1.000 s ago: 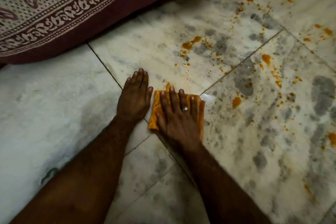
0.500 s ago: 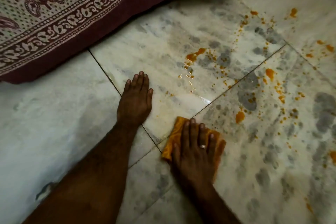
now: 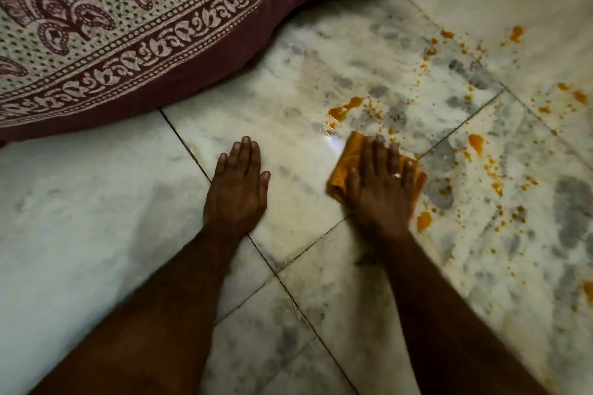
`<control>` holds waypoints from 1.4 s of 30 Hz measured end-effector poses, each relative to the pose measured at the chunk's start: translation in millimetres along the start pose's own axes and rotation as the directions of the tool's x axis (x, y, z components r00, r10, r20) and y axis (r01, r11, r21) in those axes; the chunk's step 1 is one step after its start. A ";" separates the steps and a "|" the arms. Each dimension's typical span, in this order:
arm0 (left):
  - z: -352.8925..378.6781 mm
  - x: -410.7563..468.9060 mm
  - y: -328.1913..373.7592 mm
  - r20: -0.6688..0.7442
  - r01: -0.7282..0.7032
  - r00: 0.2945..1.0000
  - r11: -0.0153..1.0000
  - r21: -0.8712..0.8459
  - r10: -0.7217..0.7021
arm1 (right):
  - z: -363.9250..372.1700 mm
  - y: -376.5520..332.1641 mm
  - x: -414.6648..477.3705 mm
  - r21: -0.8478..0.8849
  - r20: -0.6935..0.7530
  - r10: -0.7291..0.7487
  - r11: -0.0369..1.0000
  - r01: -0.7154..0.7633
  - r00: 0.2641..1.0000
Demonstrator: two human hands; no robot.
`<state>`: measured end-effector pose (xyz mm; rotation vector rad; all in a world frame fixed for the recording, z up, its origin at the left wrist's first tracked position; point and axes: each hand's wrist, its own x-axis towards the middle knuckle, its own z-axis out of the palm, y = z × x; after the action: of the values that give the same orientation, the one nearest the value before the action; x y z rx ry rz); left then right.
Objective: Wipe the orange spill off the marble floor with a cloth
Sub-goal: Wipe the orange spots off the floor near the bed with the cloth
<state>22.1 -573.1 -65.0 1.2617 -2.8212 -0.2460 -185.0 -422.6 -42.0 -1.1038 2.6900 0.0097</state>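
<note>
An orange folded cloth [image 3: 345,167] lies flat on the white marble floor [image 3: 96,218]. My right hand [image 3: 380,189] presses down on it with straight, spread fingers and covers most of it. Just beyond the cloth sits an orange puddle [image 3: 345,108], and orange drops and blobs [image 3: 475,141] are scattered over the tiles to the right. One larger blob [image 3: 424,220] lies right beside my right wrist. My left hand [image 3: 237,189] rests flat on the floor to the left of the cloth, fingers straight, holding nothing.
A maroon and cream patterned bed sheet [image 3: 112,42] hangs down to the floor at the upper left. Dark tile joints [image 3: 282,279] cross under my forearms. Grey mottled patches mark the marble on the right.
My right hand has slid the cloth forward and up toward the orange puddle after pulling it back half a second ago. My left hand has stayed planted on the floor.
</note>
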 end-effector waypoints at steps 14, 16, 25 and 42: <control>0.0 -0.3 1.8 0.011 -0.008 1.000 1.000 -0.004 0.008 | 28.4 -74.5 -70.8 -0.043 -0.055 -0.216 0.976 0.214 0.975; -1.1 0.8 1.8 0.027 -0.007 1.000 1.000 -0.008 0.007 | 18.6 -70.9 -42.6 -0.062 -0.012 -0.251 0.966 0.250 0.968; -1.7 0.8 2.9 -0.006 0.013 1.000 0.999 -0.031 -0.013 | 23.8 -26.6 -69.1 -0.005 -0.094 0.056 0.998 -0.057 0.994; -2.9 1.6 3.2 -0.071 -0.028 0.997 0.999 0.044 0.031 | 9.7 -33.4 27.1 -0.021 -0.155 -0.215 0.976 0.215 0.964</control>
<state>19.0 -572.5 -61.6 1.2108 -2.7963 -0.1373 -178.5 -464.3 -54.5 -1.4490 2.6875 -0.1136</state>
